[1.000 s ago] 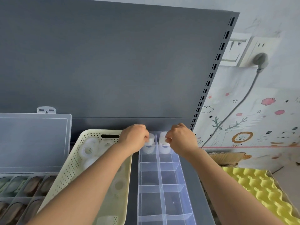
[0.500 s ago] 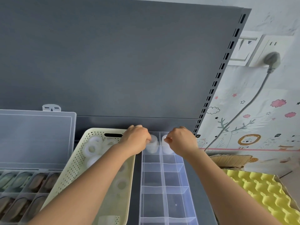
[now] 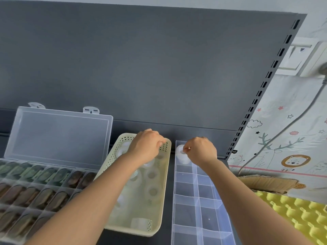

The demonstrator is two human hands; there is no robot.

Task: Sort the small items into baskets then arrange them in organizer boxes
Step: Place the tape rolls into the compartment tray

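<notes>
**Fig.** The right hand [image 3: 201, 151] pinched the rim of a translucent white tape roll [image 3: 180, 157] seated in the far-left compartment of the clear, thin-walled organizer box [image 3: 194, 227]. The left hand [image 3: 145, 145] hovered with curled fingers over the far end of the perforated cream basket [image 3: 159, 225], where the spare rolls [image 3: 153, 190] lay. Whether its grip held one could not be told. The roll probably needed to sit square between the dividers [image 3: 195, 197] before release, since the smooth plastic looked slippery.

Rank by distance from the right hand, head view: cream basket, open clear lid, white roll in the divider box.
1. white roll, touching the fingers of the right hand, on its left side.
2. cream basket, next over to the left.
3. open clear lid, far left.
</notes>
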